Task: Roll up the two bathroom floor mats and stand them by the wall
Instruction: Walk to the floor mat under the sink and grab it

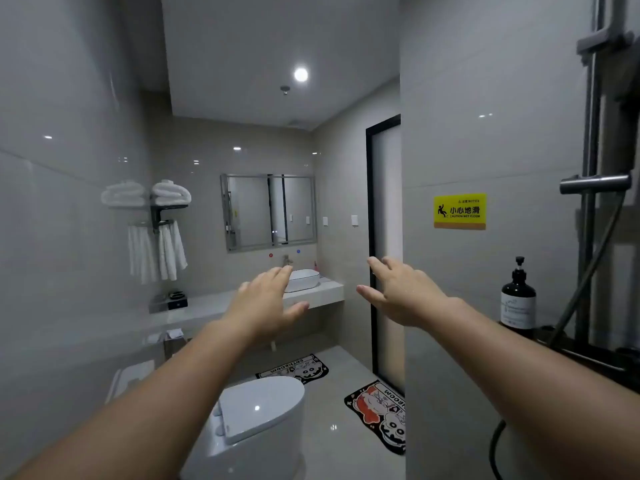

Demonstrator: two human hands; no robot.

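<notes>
A: Where do things stand with the 2 mats?

B: Both lie flat on the floor (pixel 332 455), unrolled. The far mat (pixel 298 368) sits below the table (pixel 242 301) that carries the basin (pixel 302 279), partly hidden behind the toilet (pixel 258 415). The near mat (pixel 379 412) lies by the dark-framed door (pixel 384 258), with its right part cut off by the partition wall (pixel 485 150).

A: And the person's hands?

B: The left hand (pixel 268 303) and right hand (pixel 403 292) are stretched forward at about chest height, palms down, fingers (pixel 278 273) spread apart and holding nothing. They are well apart from either mat, so rolling looks not yet begun.

A: What could go wrong from here?

B: The floor is glossy tile, and a yellow sign (pixel 460 211) on the partition warns of a wet floor (whether it is wet now cannot be told). Bending down to the mats could mean a slip. The toilet crowds the far mat, so reaching it may be awkward. A loosely rolled mat would likely uncurl or topple when stood on end, and a smooth tile wall gives it little to lean against.
</notes>
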